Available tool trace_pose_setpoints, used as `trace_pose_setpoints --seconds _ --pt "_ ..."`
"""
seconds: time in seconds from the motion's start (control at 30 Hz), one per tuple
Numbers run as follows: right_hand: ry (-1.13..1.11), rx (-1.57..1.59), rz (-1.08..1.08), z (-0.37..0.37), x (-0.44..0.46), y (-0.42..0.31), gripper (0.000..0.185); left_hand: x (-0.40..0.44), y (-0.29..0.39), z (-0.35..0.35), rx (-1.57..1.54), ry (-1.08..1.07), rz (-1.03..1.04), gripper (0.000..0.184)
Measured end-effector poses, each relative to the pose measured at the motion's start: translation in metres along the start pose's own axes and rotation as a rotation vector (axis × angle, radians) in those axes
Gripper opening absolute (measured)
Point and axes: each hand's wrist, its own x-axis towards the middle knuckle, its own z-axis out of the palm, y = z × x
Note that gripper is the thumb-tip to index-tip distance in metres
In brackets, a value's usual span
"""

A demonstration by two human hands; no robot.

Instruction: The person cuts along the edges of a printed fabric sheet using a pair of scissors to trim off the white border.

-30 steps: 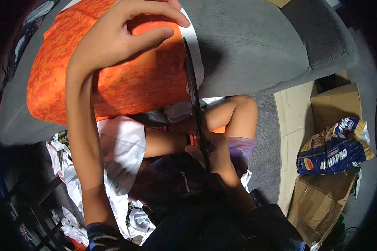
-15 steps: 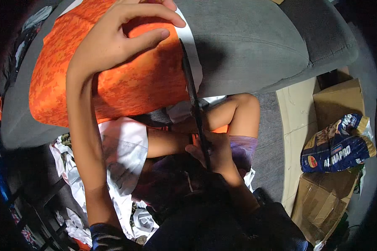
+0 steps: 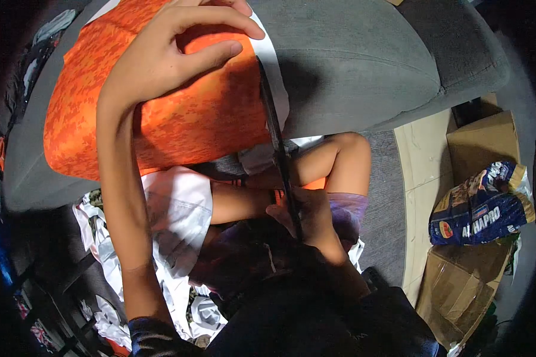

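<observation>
A piece of orange mottled fabric (image 3: 190,134) with a white border (image 3: 274,62) lies over the grey cushioned seat. My left hand (image 3: 155,62) rests on its upper part, thumb and fingers apart, with fingertips at the white border. Low in front of me, my right hand (image 3: 317,217) is closed around the lower end of long black scissors (image 3: 271,113). Their narrow blades point up and away, lying along the line where orange meets white. The handles are mostly hidden by my fingers and shadow.
The grey couch (image 3: 351,65) spans the top. White cloth pieces (image 3: 178,202) lie over and beside my crossed legs. At the right are a blue printed bag (image 3: 482,205) and cardboard boxes (image 3: 458,285). Dark metal bars (image 3: 59,297) stand at lower left.
The view has shifted very slightly. Both hands, the scissors and the fabric keep nearly the same positions.
</observation>
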Motion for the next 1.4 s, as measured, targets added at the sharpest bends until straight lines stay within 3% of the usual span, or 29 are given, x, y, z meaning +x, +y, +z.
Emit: trace_pose_setpoints --seconds 0.3,0.47,0.6,0.63,0.77,0.97,1.13,1.27,1.4 --pt "0.050 0.067 -0.030 0.004 0.002 0.000 0.027 -0.001 -0.001 0.000 -0.021 -0.002 -0.013 0.020" --pt "-0.137 -0.050 0.086 -0.005 -0.009 0.023 0.026 0.000 -0.003 0.001 -0.014 0.022 0.014 0.020" --pt "-0.225 0.320 0.156 -0.003 -0.022 0.035 0.048 -0.001 -0.004 0.000 -0.026 0.018 0.025 0.021" --pt "-0.230 0.322 0.157 -0.003 -0.028 0.043 0.048 -0.001 -0.004 0.000 -0.025 0.018 0.021 0.021" --pt "-0.414 0.142 0.132 -0.004 -0.052 0.084 0.083 0.000 -0.003 0.000 -0.011 0.028 0.025 0.021" --pt "-0.424 0.221 0.229 -0.004 -0.059 0.071 0.087 0.000 0.003 0.002 -0.015 0.014 -0.008 0.021" --pt "-0.386 0.162 0.022 -0.008 -0.045 0.071 0.088 -0.004 0.035 0.013 0.161 -0.031 -0.097 0.022" --pt "-0.404 0.319 0.112 -0.009 -0.044 0.078 0.088 -0.009 0.043 0.016 0.121 -0.039 -0.122 0.023" --pt "-0.330 0.441 0.058 0.003 -0.026 0.064 0.086 -0.006 0.043 0.009 -0.034 -0.009 -0.185 0.023"
